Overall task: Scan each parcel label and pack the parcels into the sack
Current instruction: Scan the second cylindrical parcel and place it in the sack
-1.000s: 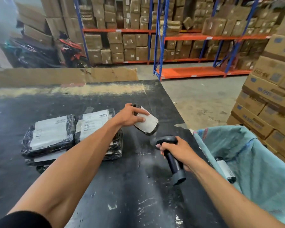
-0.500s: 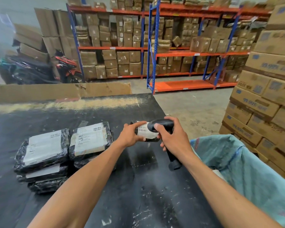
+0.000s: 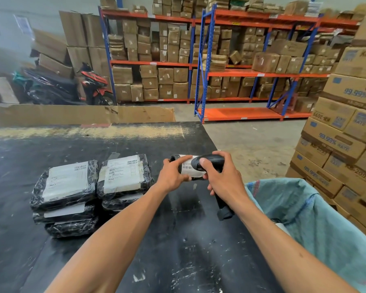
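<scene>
The left hand [image 3: 172,176] pinches a small parcel [image 3: 187,168] above the surface [image 3: 178,250]. The right hand [image 3: 224,178] grips the scanner [image 3: 209,162], its head touching the parcel's label.

Black wrap and white labels are seen on the stacked parcels [image 3: 93,187], laid on a scuffed black table [image 3: 178,261]. The sack [image 3: 315,218] is teal, striped red and blue. The scanner [image 3: 209,162] is black; the shelving [image 3: 241,72] is orange and blue.

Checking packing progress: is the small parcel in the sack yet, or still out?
Out. The left hand holds the small parcel above the table, beside the sack.
</scene>
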Motion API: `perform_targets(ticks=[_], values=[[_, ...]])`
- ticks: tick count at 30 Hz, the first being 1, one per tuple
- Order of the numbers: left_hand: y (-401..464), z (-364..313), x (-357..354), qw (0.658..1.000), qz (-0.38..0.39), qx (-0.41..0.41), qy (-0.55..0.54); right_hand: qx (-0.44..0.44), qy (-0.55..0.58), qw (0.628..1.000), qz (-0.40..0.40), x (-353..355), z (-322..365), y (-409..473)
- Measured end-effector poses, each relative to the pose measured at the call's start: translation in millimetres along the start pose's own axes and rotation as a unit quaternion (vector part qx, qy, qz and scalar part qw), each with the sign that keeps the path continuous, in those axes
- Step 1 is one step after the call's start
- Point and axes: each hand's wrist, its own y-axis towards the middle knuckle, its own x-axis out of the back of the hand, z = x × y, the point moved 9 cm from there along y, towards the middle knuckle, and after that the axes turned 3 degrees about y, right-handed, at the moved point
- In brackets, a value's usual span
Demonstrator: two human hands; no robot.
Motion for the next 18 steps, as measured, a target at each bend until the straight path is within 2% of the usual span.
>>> perform_targets(ticks=[11,18], values=[[-8.1,2.6,3.6,0.999,-0.022,0.014,-0.038,0.0,-0.011,1.0,0.012,-5.3,-0.8,-11.2],[-5.4,-5.8,67.1,0.991,-0.115,0.016,-0.068,-0.067,-0.062,0.993,0.077,-45.5,-44.1,-33.2]])
